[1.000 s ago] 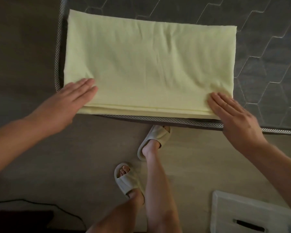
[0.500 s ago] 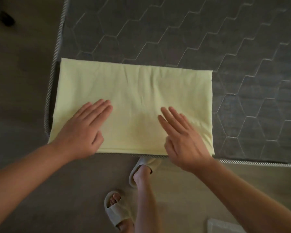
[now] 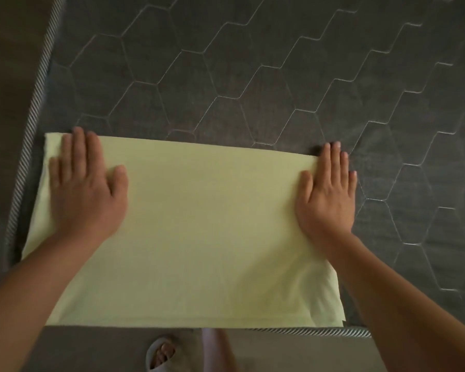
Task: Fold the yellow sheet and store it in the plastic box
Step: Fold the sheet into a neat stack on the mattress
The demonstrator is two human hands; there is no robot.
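At the very bottom of the view a foot in a pale slipper [image 3: 160, 354] is standing on the floor [image 3: 91, 350], just beside the near edge of the mattress [image 3: 226, 76]; the striped piping [image 3: 306, 331] of that edge is showing to the right of the slipper and is running up the left side as well; the yellow sheet [image 3: 199, 224] is lying folded into a broad rectangle on the near left corner of the mattress, its near edge hanging level with the mattress edge and its left edge lying close along the piping; both bare forearms are reaching forward over the sheet from the lower corners; the left hand [image 3: 85, 189] is lying flat, palm down, on the far left part of the sheet, fingers released and stretched forward with the fingertips reaching the far edge, thumb spread toward the middle; the right hand [image 3: 326, 194] is lying flat, palm down, on the far right corner, fingers likewise released and straight, the outer ones overlapping the right edge and touching the mattress; neither hand is grasping the cloth, both are pressing on top of it; beyond the hands the dark grey mattress surface, quilted in hexagons, is stretching away to the top of the view; the plastic box is not appearing anywhere in this view.
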